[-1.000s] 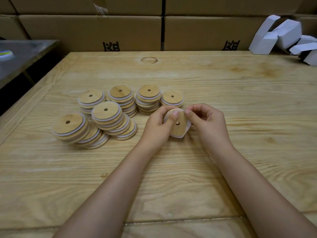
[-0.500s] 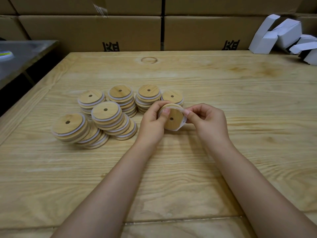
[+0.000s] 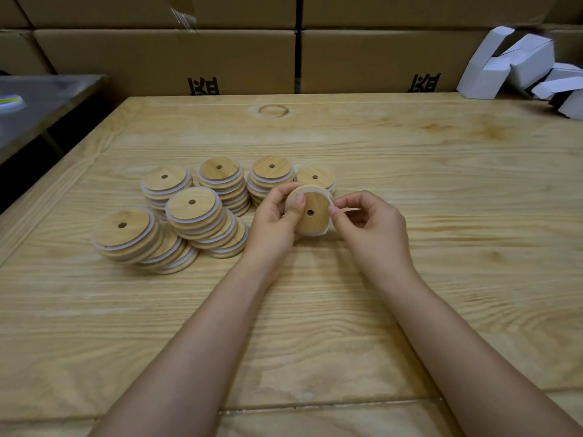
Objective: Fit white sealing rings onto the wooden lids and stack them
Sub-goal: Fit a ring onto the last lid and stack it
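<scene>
A round wooden lid [image 3: 312, 212] with a small centre hole is held tilted above the table, its face toward me. My left hand [image 3: 273, 220] grips its left edge, thumb on the face. My right hand [image 3: 370, 230] pinches the white sealing ring [image 3: 328, 230] at the lid's right rim; the ring shows along the lower right edge. Behind and to the left stand several stacks of ringed lids [image 3: 220, 184], the nearest two [image 3: 195, 216] leaning over.
The wooden table [image 3: 441, 216] runs wide to the right and toward me. Cardboard boxes [image 3: 220, 55] wall off the back. White folded cartons [image 3: 517, 64] lie at the back right corner. A metal surface [image 3: 38, 105] stands past the left edge.
The lid has been turned in both hands and has shifted slightly left and away from me, toward the stacks. The ring now sits closer round the rim.
</scene>
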